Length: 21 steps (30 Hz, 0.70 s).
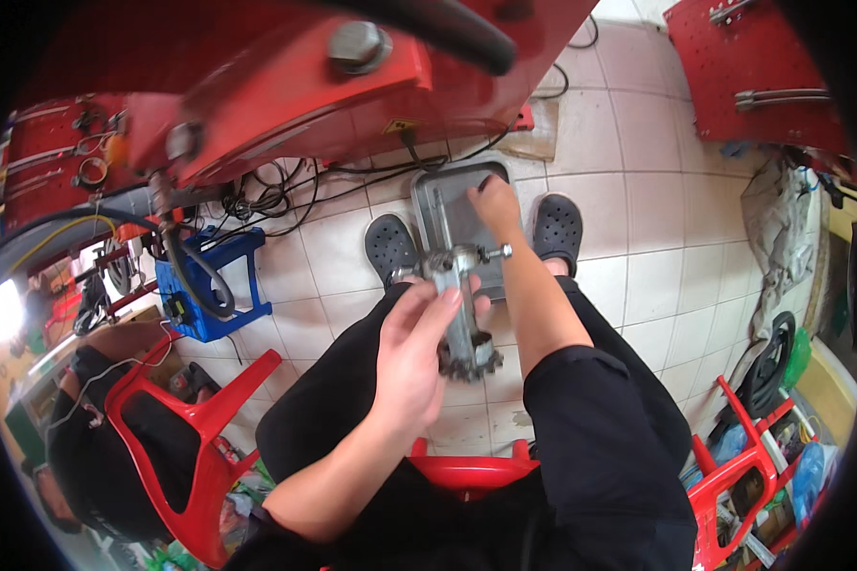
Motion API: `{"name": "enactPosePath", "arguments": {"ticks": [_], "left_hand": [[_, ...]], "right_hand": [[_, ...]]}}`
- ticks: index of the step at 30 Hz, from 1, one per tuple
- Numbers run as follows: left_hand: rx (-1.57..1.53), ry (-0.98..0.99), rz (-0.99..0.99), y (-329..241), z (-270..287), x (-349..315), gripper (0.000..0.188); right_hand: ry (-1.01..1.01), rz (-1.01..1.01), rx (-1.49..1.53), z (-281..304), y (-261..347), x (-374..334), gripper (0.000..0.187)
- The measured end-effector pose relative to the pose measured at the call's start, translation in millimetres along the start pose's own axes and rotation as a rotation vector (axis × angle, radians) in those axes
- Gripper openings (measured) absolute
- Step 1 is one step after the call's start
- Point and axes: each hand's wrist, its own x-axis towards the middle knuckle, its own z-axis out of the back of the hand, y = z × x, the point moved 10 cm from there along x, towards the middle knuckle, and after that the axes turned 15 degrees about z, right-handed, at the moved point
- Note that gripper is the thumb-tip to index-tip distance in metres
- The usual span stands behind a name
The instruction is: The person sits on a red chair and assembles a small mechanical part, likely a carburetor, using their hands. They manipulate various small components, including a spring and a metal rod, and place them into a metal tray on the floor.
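Observation:
My left hand (pixel 417 347) is wrapped round a greasy metal mechanical part (pixel 463 324), held upright between my knees. The part has a tubular body, a collar with a bolt sticking out to the right, and a toothed ring at its near end. A thin rod reaches from its far end over a grey metal tray (pixel 421 205) on the floor between my feet. My right hand (pixel 497 206) is closed above the tray's right half, beyond the part. Something small and dark shows at its fingers, too little to name.
A red machine (pixel 286 114) with large bolts overhangs the far left. Black cables (pixel 300 195) trail over the tiles behind a blue stand (pixel 209 285). Red plastic chairs (pixel 200 419) stand at either side, with another person seated at the left. A red tool panel (pixel 752 86) is far right.

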Motion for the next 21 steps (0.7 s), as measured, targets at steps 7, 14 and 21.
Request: {"name": "enactPosePath", "arguments": {"ticks": [7,14,21], "left_hand": [[-0.079,0.140,-0.235,-11,-14,-8,0.029],[-0.124,0.324,-0.399,-22,-16,-11,0.025],[-0.072,0.471,-0.367,-8,-35,-25,0.022]], "right_hand": [[-0.309,-0.111,0.783,140,33,-48,0.025],[-0.194,0.105,1.102,269,193,-182,0.010],[-0.086,0.041,1.244,235,207,-235,0.014]]}}
